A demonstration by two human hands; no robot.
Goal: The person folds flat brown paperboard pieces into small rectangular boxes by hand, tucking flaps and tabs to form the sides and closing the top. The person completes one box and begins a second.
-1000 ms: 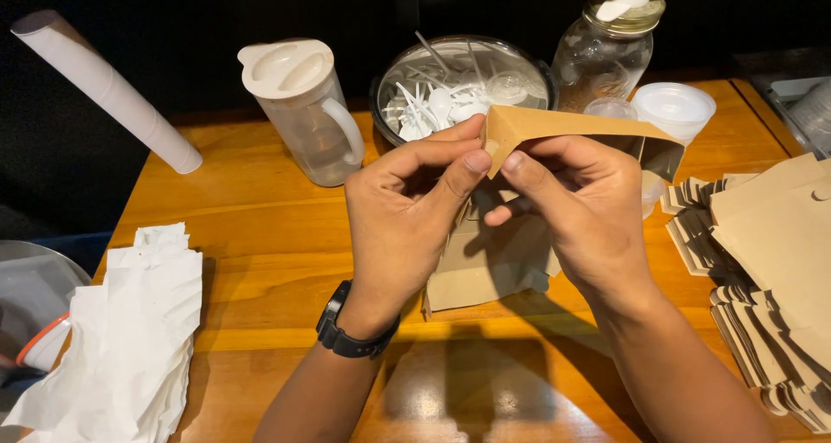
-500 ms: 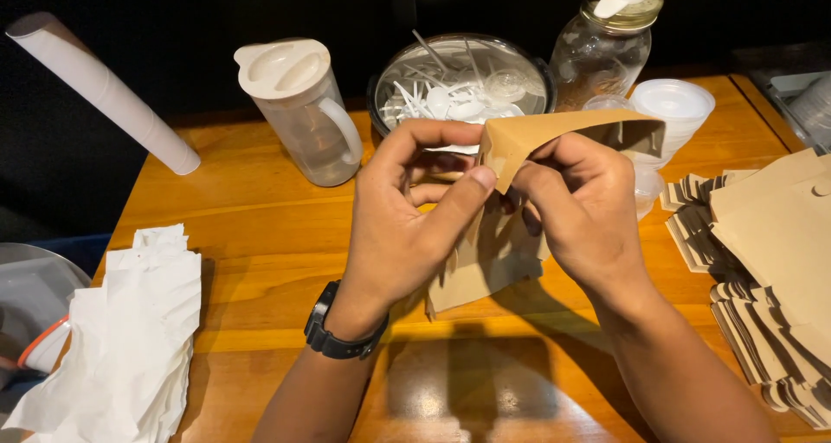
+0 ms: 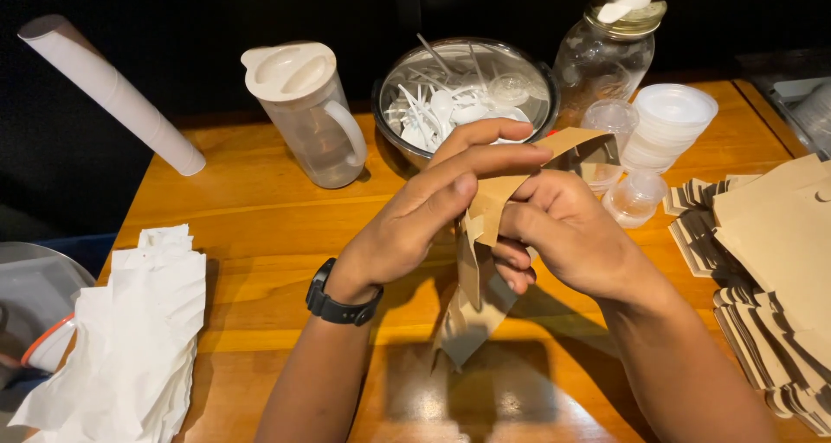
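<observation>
1. Head view, and nearest us at the table's (image 3: 260, 235) front left corner sits a napkin stack (image 3: 130, 339), half hanging off the edge, within easy reach of the watch-wearing arm.
2. Front right edge: flat cartons (image 3: 770, 279) fanned in overlapping piles, stock laid ready beside the working hand.
3. Centre, lifted clear of the wood: the brown bag (image 3: 485, 261), held up so both hands can work its top while the tail dangles toward the table.
4. Left hand (image 3: 424, 218) lies over the bag's upper part, fingers stretched out long and pressed against the paper, not curled shut.
5. Right hand (image 3: 563, 235) is closed around the bag from the other side, fingers tucked under, bracing the fold.
6. Just beyond, small clear cups (image 3: 636, 196) and a stack of lids (image 3: 671, 118) cluster toward the far right.
7. Far edge: a jug (image 3: 303, 114), a steel bowl (image 3: 463, 93) of white cutlery, a glass jar (image 3: 606, 54).
8. Far left corner: a white roll (image 3: 112, 93) leans outward.
</observation>
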